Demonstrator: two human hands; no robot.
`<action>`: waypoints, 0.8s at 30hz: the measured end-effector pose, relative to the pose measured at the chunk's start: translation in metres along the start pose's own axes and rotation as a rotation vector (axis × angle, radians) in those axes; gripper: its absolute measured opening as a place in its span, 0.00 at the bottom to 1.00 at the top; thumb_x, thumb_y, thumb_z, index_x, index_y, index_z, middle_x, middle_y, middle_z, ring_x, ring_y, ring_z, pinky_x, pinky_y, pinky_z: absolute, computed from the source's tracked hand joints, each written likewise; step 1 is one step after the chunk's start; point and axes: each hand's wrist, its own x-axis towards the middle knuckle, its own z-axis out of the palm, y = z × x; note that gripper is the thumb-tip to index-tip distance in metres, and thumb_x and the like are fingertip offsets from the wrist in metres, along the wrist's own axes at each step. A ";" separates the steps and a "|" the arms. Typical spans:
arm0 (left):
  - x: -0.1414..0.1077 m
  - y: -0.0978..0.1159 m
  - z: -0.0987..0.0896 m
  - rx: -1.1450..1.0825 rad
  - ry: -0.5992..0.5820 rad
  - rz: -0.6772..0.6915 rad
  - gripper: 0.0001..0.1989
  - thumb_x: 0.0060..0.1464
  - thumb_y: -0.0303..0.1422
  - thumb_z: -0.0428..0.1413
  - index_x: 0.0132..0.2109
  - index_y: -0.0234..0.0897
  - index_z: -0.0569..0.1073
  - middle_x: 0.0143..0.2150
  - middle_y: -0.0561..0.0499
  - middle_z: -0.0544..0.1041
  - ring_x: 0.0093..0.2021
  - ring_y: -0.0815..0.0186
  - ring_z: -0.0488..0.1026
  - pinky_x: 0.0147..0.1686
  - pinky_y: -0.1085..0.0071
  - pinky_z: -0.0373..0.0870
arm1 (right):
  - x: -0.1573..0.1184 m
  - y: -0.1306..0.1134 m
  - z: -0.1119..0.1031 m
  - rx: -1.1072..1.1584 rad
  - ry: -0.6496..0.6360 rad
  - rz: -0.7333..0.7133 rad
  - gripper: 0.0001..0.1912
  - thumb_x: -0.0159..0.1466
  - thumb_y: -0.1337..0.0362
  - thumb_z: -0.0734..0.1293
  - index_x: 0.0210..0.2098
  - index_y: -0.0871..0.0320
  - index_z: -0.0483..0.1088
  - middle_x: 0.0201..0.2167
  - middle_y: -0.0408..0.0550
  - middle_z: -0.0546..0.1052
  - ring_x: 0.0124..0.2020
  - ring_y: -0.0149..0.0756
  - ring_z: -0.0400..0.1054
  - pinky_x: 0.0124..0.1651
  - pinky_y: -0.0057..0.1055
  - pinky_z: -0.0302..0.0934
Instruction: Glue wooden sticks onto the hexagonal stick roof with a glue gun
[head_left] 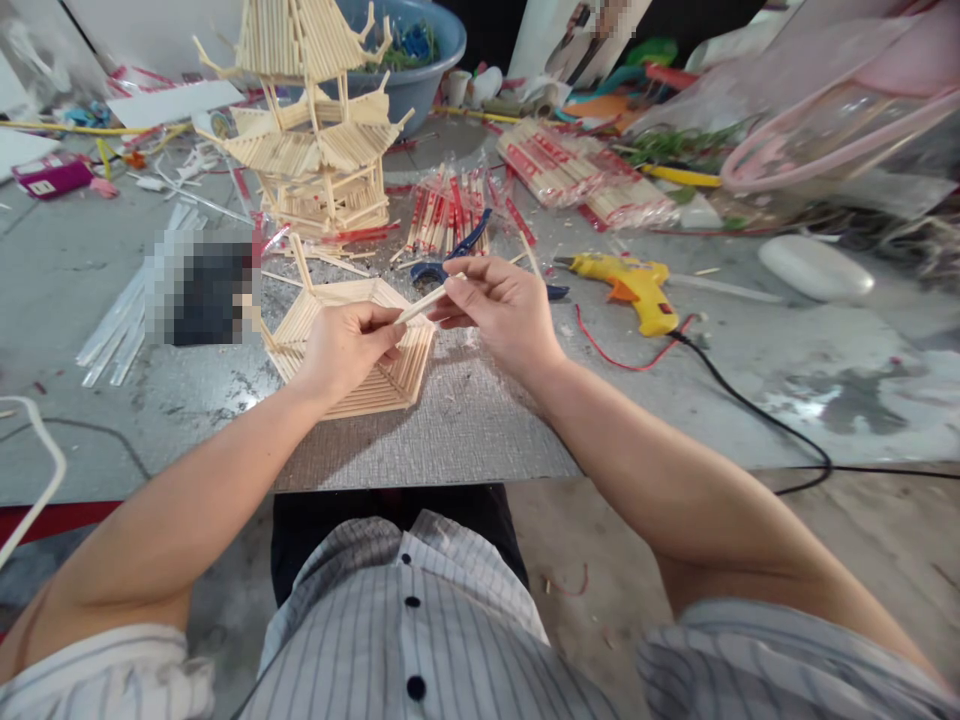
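Between my hands is a short pale wooden stick, possibly more than one lying together. My left hand pinches its left end, and my right hand has its fingers closed on the right end. Under my left hand lies a hexagonal panel built from rows of thin wooden sticks, with a couple of short sticks rising from its left corners. Blue-handled pliers rest just behind my right hand, which partly hides them. A tiered pagoda model of the same sticks stands behind the panel.
Right of my hands lies a yellow glue gun with a black cord trailing over the table edge. Clear glue sticks lie at left. Wrapped chopstick packs, a blue basin and a white computer mouse sit farther off.
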 end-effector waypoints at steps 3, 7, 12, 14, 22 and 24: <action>0.001 0.003 -0.002 -0.109 -0.048 -0.103 0.03 0.48 0.25 0.60 0.33 0.32 0.78 0.20 0.55 0.75 0.20 0.75 0.71 0.25 0.78 0.73 | 0.001 -0.003 -0.004 0.045 -0.036 -0.004 0.24 0.54 0.49 0.71 0.44 0.56 0.70 0.27 0.42 0.75 0.28 0.30 0.74 0.30 0.27 0.69; 0.001 0.012 -0.007 -0.287 -0.139 -0.294 0.01 0.49 0.24 0.60 0.30 0.32 0.76 0.20 0.54 0.75 0.19 0.76 0.71 0.23 0.78 0.72 | 0.001 -0.009 -0.010 0.056 -0.124 -0.021 0.24 0.52 0.48 0.72 0.42 0.56 0.71 0.29 0.42 0.76 0.28 0.30 0.75 0.31 0.27 0.70; 0.003 0.016 -0.011 -0.319 -0.188 -0.379 0.03 0.49 0.23 0.61 0.28 0.32 0.75 0.21 0.54 0.75 0.18 0.76 0.70 0.21 0.79 0.71 | 0.003 -0.010 -0.013 0.019 -0.115 -0.030 0.21 0.51 0.48 0.73 0.36 0.56 0.71 0.25 0.40 0.75 0.26 0.28 0.73 0.29 0.26 0.69; 0.003 0.014 -0.012 -0.326 -0.197 -0.361 0.03 0.49 0.24 0.61 0.28 0.32 0.76 0.21 0.53 0.75 0.18 0.75 0.71 0.21 0.79 0.71 | 0.003 -0.008 -0.014 0.009 -0.111 -0.035 0.20 0.52 0.48 0.73 0.35 0.56 0.70 0.25 0.40 0.74 0.25 0.28 0.73 0.29 0.26 0.69; 0.000 0.005 -0.008 -0.185 -0.122 -0.096 0.09 0.51 0.32 0.60 0.40 0.32 0.79 0.30 0.50 0.79 0.21 0.74 0.73 0.24 0.75 0.75 | 0.005 -0.006 -0.011 0.012 -0.071 -0.019 0.17 0.54 0.51 0.72 0.33 0.57 0.69 0.25 0.42 0.75 0.27 0.29 0.74 0.29 0.27 0.69; 0.000 0.003 -0.007 -0.114 -0.103 -0.003 0.13 0.51 0.35 0.61 0.42 0.34 0.80 0.30 0.51 0.79 0.21 0.74 0.73 0.25 0.74 0.75 | 0.005 -0.005 -0.011 0.014 -0.074 -0.005 0.17 0.54 0.52 0.72 0.34 0.58 0.69 0.26 0.43 0.75 0.28 0.30 0.74 0.29 0.27 0.69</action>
